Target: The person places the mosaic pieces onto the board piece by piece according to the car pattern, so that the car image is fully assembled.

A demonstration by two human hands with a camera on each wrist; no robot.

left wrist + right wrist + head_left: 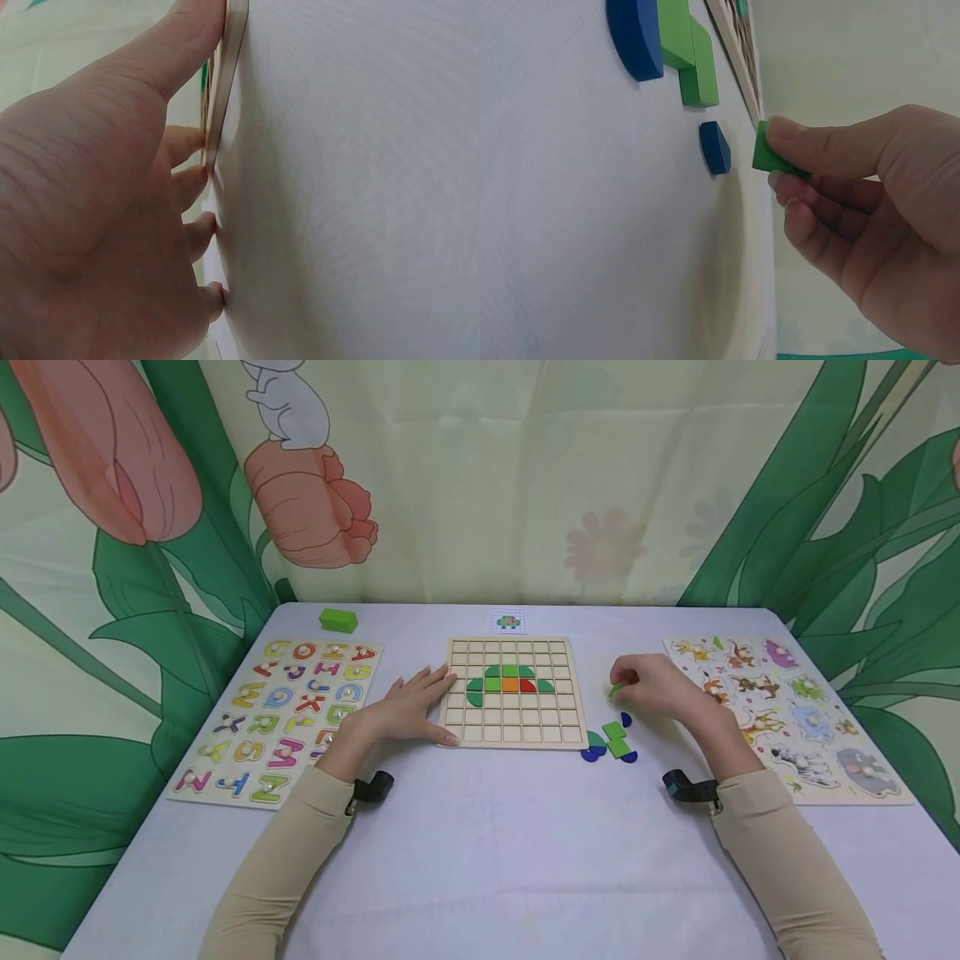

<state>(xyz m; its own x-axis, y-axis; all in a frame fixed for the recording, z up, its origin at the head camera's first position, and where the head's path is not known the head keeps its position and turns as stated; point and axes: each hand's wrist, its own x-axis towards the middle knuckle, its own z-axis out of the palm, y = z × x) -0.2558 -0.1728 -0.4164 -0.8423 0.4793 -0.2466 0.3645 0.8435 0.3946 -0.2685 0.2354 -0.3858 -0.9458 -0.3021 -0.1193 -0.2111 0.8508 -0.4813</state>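
A wooden grid board (517, 747) lies mid-table, with green, orange and red pieces set in its middle rows. Fingers spread, my left hand (405, 708) rests at its left edge; the thumb (187, 41) touches the board's near corner in the left wrist view. Just right of the board, my right hand (660, 687) pinches a small green block (768, 153) between thumb and fingers, above the cloth. Below it lie loose pieces: light green squares (618, 747), a dark green piece (596, 738) and several blue curved pieces (715, 148).
Behind the board lies a small picture card (508, 622) with a turtle-like pattern. A letter puzzle (247, 768) lies on the left and an animal puzzle (795, 693) on the right, beneath the right forearm. A green block (338, 621) sits at the back left.
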